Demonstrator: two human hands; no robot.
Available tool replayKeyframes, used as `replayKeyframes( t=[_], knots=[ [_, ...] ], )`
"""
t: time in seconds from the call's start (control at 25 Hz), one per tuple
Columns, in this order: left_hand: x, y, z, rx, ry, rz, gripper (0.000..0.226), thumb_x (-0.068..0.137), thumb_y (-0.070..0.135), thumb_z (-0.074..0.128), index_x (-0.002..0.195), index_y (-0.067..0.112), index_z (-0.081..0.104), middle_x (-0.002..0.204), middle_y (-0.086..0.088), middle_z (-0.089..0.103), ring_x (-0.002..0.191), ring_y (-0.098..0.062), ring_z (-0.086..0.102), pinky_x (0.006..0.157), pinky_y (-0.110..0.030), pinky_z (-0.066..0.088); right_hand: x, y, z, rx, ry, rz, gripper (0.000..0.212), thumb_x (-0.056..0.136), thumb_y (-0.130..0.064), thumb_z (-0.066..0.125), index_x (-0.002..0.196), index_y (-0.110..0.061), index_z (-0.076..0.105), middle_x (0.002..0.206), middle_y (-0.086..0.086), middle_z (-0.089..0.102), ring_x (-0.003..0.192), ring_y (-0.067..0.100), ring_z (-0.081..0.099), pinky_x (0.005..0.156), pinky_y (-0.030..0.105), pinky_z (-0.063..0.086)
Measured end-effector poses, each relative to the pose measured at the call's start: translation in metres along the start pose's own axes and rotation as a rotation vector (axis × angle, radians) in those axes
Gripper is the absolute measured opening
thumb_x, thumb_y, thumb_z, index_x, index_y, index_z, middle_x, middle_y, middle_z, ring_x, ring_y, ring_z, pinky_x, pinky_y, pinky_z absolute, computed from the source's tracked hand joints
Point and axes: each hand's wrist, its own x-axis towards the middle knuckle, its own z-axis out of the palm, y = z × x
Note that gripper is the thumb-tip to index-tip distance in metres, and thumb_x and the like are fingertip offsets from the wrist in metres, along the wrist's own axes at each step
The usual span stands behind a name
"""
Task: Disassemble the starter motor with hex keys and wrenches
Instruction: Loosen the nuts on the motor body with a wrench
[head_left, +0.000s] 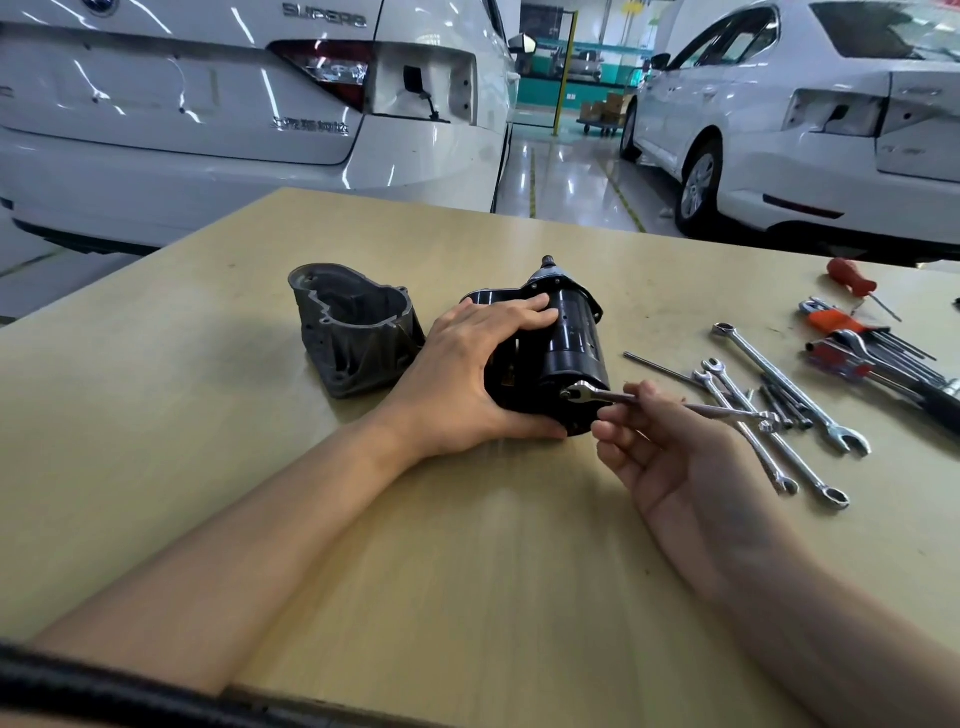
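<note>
Head camera, over a tan workbench (363, 519) in a garage bay: my left hand (467, 374) wraps the black starter motor (561, 353), fingers curled over its top and thumb under its near end, pinning it on its side near the middle of the bench. My right hand (670, 447) lightly pinches the shaft of a slim wrench (670, 402), palm up, its head seated on a fastener at the motor's near end cap. The grey nose housing (353, 332) already stands apart, just to the left. Spare wrenches (779, 415) and a hex key set (872, 353) lie to the right. To turn this well, I judge I should keep the head square on the fastener, firm up my grip, and press down with the left so the body cannot roll.
</note>
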Motion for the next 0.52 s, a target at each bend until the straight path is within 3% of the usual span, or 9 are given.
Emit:
replayKeyframes(
  t=[0.08, 0.2, 0.36, 0.52],
  knots=[
    [0.000, 0.000, -0.001, -0.002, 0.000, -0.007, 0.088, 0.054, 0.039, 0.092, 0.131, 0.019, 0.056, 0.144, 0.005, 0.049, 0.134, -0.005, 0.041, 0.116, -0.045, 0.022, -0.001, 0.000, -0.001, -0.111, -0.010, -0.121, 0.013, 0.081, -0.016, 0.061, 0.084, -0.003, 0.061, 0.062, 0.010, 0.066, 0.056, 0.020, 0.067, 0.052, 0.024, 0.053],
    [0.000, 0.002, -0.001, -0.004, -0.011, -0.023, 0.087, 0.055, 0.039, 0.092, 0.132, 0.021, 0.055, 0.145, 0.007, 0.048, 0.133, -0.002, 0.039, 0.118, -0.042, 0.019, -0.003, -0.004, 0.004, -0.561, -0.057, -0.489, 0.014, 0.091, -0.010, 0.061, 0.078, -0.011, 0.063, 0.062, 0.007, 0.067, 0.054, 0.018, 0.066, 0.054, 0.023, 0.052],
    [0.000, 0.001, -0.002, -0.019, -0.019, -0.015, 0.084, 0.056, 0.043, 0.089, 0.131, 0.020, 0.056, 0.144, 0.006, 0.050, 0.130, -0.002, 0.042, 0.115, -0.045, 0.024, -0.001, -0.010, 0.026, -1.159, -0.171, -0.927, 0.011, 0.087, -0.020, 0.062, 0.080, -0.011, 0.063, 0.064, -0.006, 0.064, 0.056, 0.013, 0.060, 0.057, 0.028, 0.047],
    [0.003, -0.001, -0.001, -0.026, -0.045, -0.001, 0.071, 0.070, 0.053, 0.049, 0.134, 0.023, 0.053, 0.145, 0.009, 0.047, 0.136, -0.005, 0.039, 0.119, -0.034, 0.016, -0.004, 0.002, 0.051, -1.743, -0.289, -1.084, 0.007, 0.076, -0.007, 0.068, 0.077, -0.006, 0.061, 0.071, 0.008, 0.060, 0.056, 0.026, 0.056, 0.051, 0.028, 0.033]
  ],
)
